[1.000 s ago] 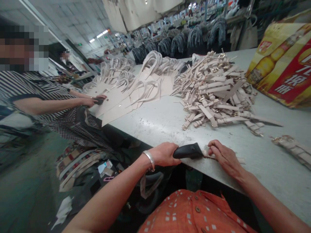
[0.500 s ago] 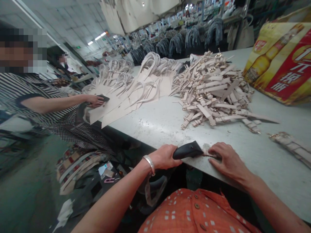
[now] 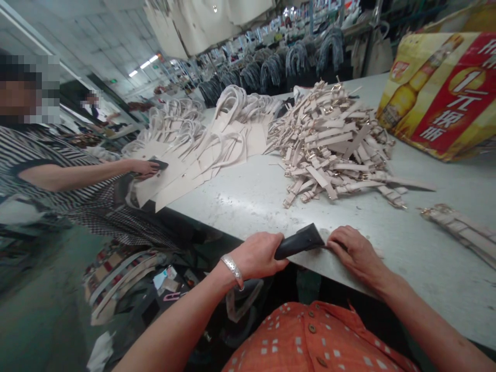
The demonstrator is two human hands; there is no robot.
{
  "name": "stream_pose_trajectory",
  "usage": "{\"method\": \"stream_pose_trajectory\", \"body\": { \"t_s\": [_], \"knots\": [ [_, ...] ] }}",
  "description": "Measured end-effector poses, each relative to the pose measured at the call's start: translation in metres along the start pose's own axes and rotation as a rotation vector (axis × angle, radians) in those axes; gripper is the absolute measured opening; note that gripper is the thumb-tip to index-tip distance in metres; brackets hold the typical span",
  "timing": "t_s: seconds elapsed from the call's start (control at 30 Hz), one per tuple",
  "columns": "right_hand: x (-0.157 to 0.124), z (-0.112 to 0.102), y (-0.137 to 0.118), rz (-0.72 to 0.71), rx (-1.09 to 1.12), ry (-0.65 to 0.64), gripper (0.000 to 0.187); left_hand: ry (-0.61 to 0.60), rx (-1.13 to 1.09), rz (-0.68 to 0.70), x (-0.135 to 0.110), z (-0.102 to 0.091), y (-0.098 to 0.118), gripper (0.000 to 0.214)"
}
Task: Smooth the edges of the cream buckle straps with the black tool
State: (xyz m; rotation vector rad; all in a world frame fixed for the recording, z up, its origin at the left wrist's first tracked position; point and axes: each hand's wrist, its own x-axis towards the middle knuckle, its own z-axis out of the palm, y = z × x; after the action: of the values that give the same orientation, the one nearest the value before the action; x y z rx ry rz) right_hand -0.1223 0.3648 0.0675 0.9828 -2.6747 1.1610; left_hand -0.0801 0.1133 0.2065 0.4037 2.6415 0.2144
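Note:
My left hand [image 3: 265,254] is wrapped round the handle of a black hand-held tool [image 3: 300,242] that widens towards its far end. This end sits low over the table's near edge, pointing at my right hand [image 3: 354,253]. The fingers of my right hand are drawn together close to the tool's tip; whatever they pinch is mostly hidden beneath them. Beyond both hands lies a large heap of pale straps with gold-coloured buckles [image 3: 329,150]. A separate bundle of buckled straps [image 3: 461,227] rests at the right.
Pale bag panels with looped handles [image 3: 217,150] cover the table's left part, where a co-worker's hand [image 3: 146,168] holds a dark object. A yellow and red carton [image 3: 437,98] stands at the back right. Below the near edge, a dark surface carries strap pieces [image 3: 120,284].
My right hand's fingers have closed together nearer the tool's tip, and the small strap piece between them is now mostly hidden. The tool has tilted slightly. The whole view has shifted a little.

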Motion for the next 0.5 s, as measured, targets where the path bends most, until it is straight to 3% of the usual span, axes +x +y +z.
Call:
{"method": "stream_pose_trajectory", "body": {
  "t_s": [0.17, 0.5],
  "knots": [
    [0.0, 0.0, 0.001, 0.023, 0.0, 0.063, 0.015, -0.043, 0.061, 0.027, 0.012, -0.006, 0.014, 0.021],
    [0.002, 0.002, 0.003, 0.063, 0.016, 0.092, 0.016, -0.158, 0.152, 0.047, 0.025, -0.026, 0.017, 0.021]
  ]
}}
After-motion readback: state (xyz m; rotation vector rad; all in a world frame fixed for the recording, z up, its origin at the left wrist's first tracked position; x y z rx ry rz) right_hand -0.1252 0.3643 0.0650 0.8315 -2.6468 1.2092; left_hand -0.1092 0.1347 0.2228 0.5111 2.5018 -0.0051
